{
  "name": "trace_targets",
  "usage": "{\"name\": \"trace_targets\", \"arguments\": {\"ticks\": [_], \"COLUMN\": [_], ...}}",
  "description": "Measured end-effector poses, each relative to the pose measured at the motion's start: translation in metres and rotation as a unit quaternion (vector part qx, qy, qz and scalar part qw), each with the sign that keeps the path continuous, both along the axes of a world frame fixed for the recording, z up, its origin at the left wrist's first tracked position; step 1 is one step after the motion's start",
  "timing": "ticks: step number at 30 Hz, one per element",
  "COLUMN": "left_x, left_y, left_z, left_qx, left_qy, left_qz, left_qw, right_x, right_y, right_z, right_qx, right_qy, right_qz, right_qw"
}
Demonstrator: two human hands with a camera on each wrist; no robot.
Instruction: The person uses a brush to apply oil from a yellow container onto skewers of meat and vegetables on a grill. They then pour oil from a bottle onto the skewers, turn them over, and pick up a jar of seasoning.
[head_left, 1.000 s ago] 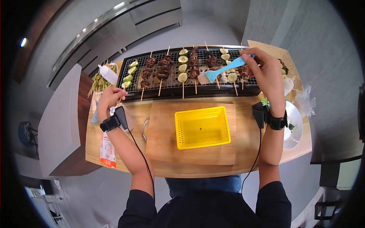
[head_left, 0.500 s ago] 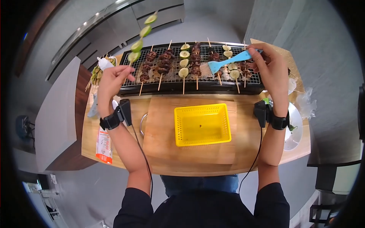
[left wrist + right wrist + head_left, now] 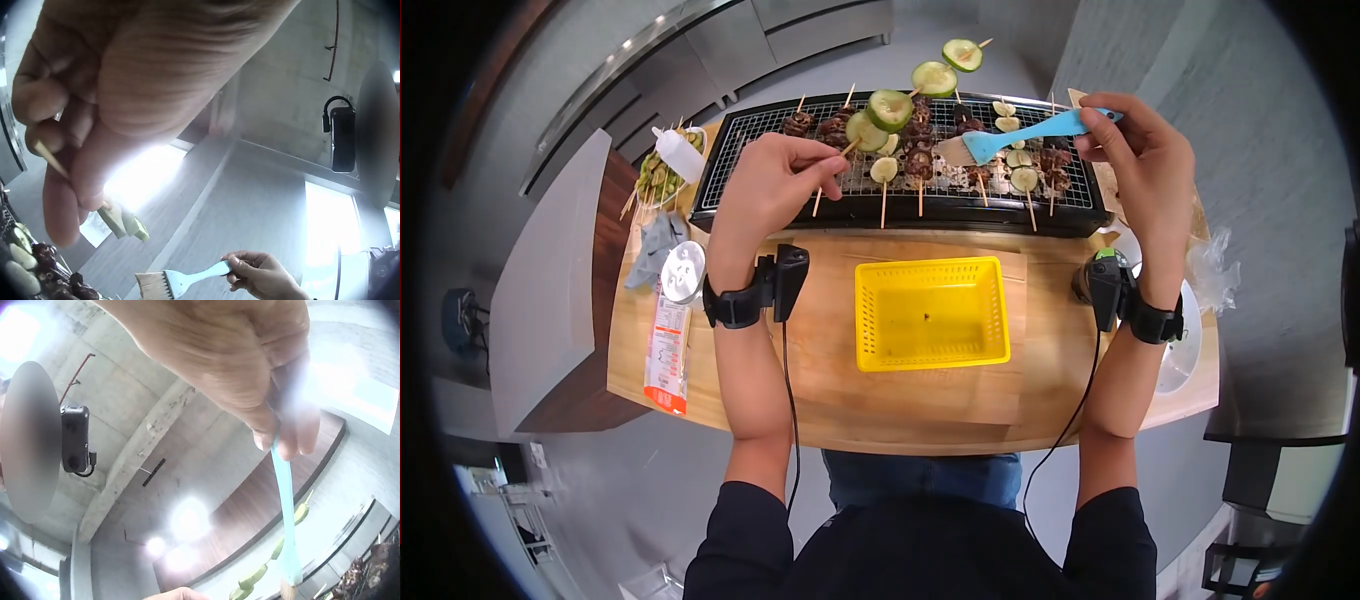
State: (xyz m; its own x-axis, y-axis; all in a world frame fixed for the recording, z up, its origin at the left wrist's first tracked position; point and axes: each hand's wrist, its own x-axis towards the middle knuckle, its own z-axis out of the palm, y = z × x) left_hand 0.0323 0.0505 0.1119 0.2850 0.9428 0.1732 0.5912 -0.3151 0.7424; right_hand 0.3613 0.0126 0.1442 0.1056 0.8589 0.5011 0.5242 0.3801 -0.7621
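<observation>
My left hand [image 3: 772, 185] pinches the near end of a zucchini skewer [image 3: 890, 110], raised over the grill [image 3: 850, 212] and slanting up to the right. Its slices are pale with green rims. In the head view it overlaps meat skewers lying on the rack. My right hand [image 3: 1145, 155] grips the blue handle of a basting brush [image 3: 1030, 130] between thumb and fingers. The brush's pale bristles [image 3: 955, 152] point left over the rack, close to the raised skewer. Dark meat skewers [image 3: 920, 160] and other zucchini skewers [image 3: 884, 172] lie across the grill.
A yellow basket [image 3: 930, 364] sits on the wooden board [image 3: 820, 370] in front of the grill. To the left are a white squeeze bottle [image 3: 678, 155], more skewers and a seasoning packet [image 3: 667, 350]. A white plate [image 3: 1185, 350] lies at the right.
My left hand has lifted the zucchini skewer off the grill's left end and carried it right toward the brush. My right hand still holds the brush and has shifted slightly right.
</observation>
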Motion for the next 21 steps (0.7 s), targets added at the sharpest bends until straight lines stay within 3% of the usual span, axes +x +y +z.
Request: {"name": "trace_targets", "arguments": {"ticks": [2,15,17,21], "left_x": [0.001,0.012,0.013,0.011], "left_y": [-0.001,0.0,0.003,0.0], "left_z": [0.0,-0.004,-0.006,-0.003], "left_qx": [-0.003,-0.006,-0.013,-0.018], "left_qy": [0.014,0.029,0.037,0.033], "left_qz": [0.008,-0.031,-0.051,-0.046], "left_qw": [1.0,0.999,0.998,0.998], "right_x": [0.001,-0.007,-0.01,-0.02], "right_y": [0.002,0.007,0.008,0.013], "right_z": [-0.002,-0.004,-0.009,-0.017], "right_qx": [0.019,0.019,-0.002,0.003], "right_qy": [0.055,0.118,0.135,0.084], "right_qz": [0.037,0.084,0.136,0.146], "right_qw": [0.998,0.989,0.981,0.986]}}
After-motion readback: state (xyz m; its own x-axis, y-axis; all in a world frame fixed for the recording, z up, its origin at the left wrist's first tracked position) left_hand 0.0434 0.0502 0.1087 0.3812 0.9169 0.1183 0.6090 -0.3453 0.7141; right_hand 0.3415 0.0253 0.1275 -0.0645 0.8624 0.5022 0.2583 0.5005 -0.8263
